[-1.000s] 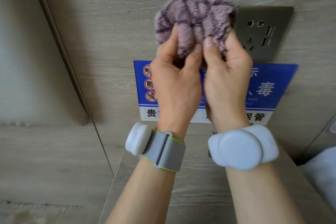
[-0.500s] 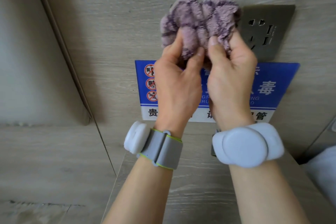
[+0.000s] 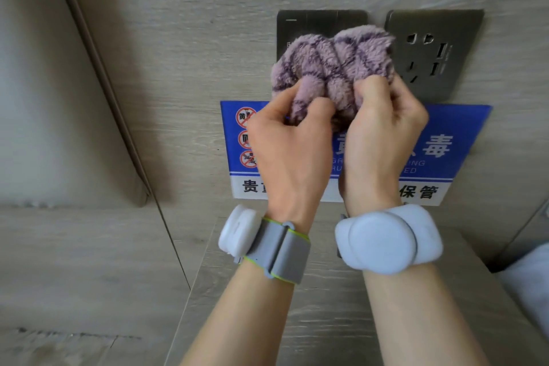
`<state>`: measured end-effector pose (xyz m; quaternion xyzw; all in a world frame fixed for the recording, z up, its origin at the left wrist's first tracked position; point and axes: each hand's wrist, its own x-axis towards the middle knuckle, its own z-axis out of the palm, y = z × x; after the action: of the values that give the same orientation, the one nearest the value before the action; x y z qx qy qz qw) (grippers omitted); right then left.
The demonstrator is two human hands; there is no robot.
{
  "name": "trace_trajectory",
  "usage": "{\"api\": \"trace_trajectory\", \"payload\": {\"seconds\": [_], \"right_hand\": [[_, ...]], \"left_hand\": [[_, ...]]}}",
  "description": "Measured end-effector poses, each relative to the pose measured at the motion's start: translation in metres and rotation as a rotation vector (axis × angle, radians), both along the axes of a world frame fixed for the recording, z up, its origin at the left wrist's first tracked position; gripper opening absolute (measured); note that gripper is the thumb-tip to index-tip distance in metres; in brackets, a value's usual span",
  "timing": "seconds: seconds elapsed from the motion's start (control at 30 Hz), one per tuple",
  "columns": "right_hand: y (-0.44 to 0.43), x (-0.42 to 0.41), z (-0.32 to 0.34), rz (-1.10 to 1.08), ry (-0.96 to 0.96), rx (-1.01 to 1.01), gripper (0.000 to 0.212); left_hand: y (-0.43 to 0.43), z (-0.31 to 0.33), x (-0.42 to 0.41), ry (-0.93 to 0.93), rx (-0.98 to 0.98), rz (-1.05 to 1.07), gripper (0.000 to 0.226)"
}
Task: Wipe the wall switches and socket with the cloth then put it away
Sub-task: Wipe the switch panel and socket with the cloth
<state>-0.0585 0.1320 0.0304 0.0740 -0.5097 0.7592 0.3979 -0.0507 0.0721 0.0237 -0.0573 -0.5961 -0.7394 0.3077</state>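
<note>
Both hands hold the bunched purple cloth [image 3: 332, 68] against the wood wall. The left hand [image 3: 289, 151] pinches its lower left edge, fingers curled tight into the fabric; the right hand [image 3: 383, 140] grips the lower right bunch the same way. Cloth covers the lower part of the switch plate [image 3: 320, 24], whose top edge shows at 12 o'clock from it. The socket [image 3: 430, 56] sits at 3 o'clock, cloth overlapping its left edge. The blue sign [image 3: 451, 140] sits at 6 o'clock, partly behind the hands. Grey-white bands on both wrists.
</note>
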Motion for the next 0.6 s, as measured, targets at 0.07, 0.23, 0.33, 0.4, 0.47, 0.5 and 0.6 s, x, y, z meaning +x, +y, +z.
{"api": "trace_trajectory", "payload": {"seconds": [0.07, 0.23, 0.33, 0.4, 0.47, 0.5, 0.6], "right_hand": [[-0.004, 0.0, -0.001, 0.035, -0.033, 0.06, 0.042], [-0.008, 0.002, -0.002, 0.129, -0.041, 0.157, 0.016], [0.0, 0.004, 0.001, 0.067, 0.006, 0.157, 0.021], [-0.001, 0.003, 0.004, 0.079, 0.045, 0.2, 0.022], [-0.006, 0.003, 0.007, 0.115, 0.07, 0.225, 0.026], [-0.009, 0.003, 0.007, 0.14, 0.076, 0.234, 0.029], [-0.014, 0.003, 0.007, 0.205, 0.071, 0.292, 0.033]], "left_hand": [[-0.004, 0.002, -0.002, -0.022, 0.106, 0.089, 0.015], [-0.006, 0.003, -0.003, 0.054, 0.188, 0.099, 0.024], [-0.001, 0.005, -0.001, 0.106, 0.067, 0.011, 0.019], [-0.004, 0.006, -0.003, 0.133, 0.01, -0.041, 0.023], [-0.008, 0.006, -0.006, 0.145, -0.046, -0.051, 0.023], [-0.011, 0.006, -0.007, 0.142, -0.074, -0.034, 0.024], [-0.016, 0.002, -0.013, 0.134, -0.059, -0.001, 0.015]]}}
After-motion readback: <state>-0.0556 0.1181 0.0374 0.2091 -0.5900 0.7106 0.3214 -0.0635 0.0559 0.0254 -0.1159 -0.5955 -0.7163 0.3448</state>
